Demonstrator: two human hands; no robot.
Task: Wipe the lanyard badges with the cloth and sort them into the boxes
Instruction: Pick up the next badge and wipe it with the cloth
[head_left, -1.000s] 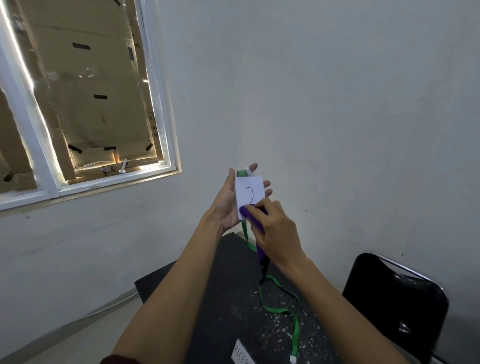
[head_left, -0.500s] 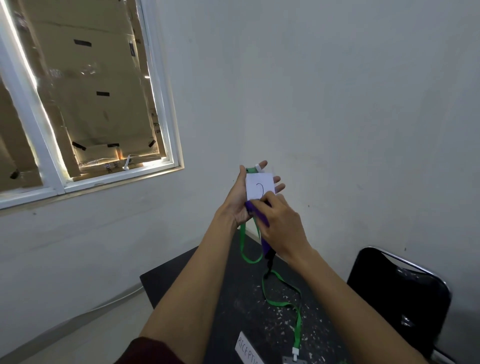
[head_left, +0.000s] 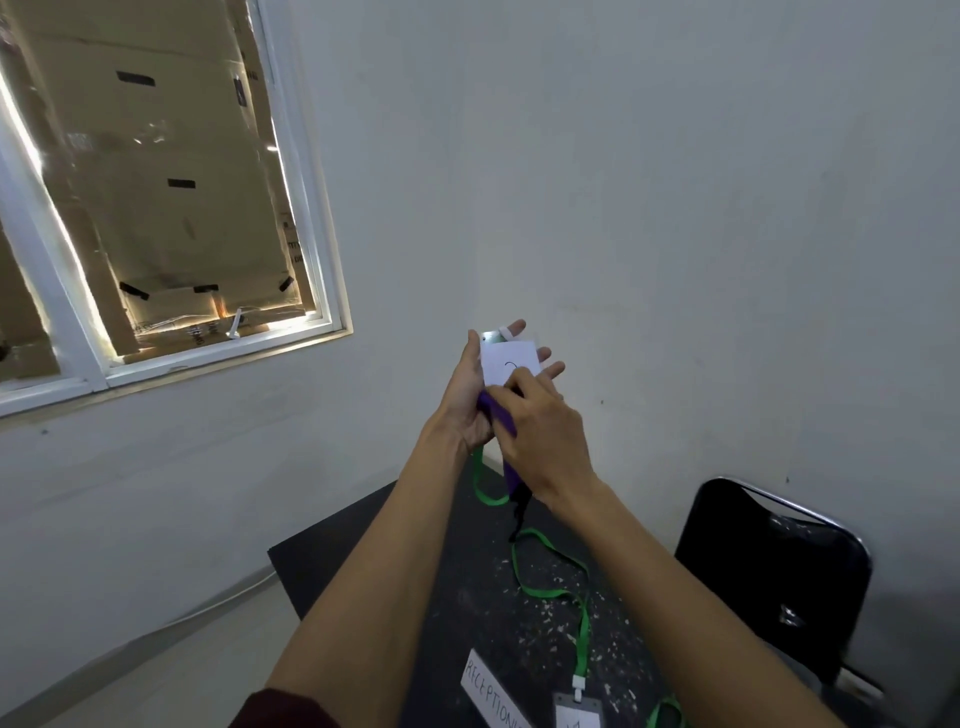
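Observation:
My left hand (head_left: 470, 395) holds a white badge card (head_left: 508, 365) upright in front of the wall, thumb on its left edge and fingers behind it. My right hand (head_left: 540, 431) presses a purple cloth (head_left: 496, 410) against the lower part of the card. The badge's green lanyard (head_left: 485, 493) hangs in a loop below my hands. A second badge (head_left: 579, 714) with a green lanyard (head_left: 576, 597) lies on the black table (head_left: 441, 571) near the bottom edge. No boxes are in view.
A white paper label (head_left: 491, 696) reading "RECEPTION" lies on the table beside the second badge. A black chair (head_left: 769, 571) stands at the right. A window (head_left: 156, 208) covered with cardboard is on the left wall.
Both hands with the badge and cloth have shifted slightly right and up in the view. My right hand has slid higher over the card, and more of the table shows.

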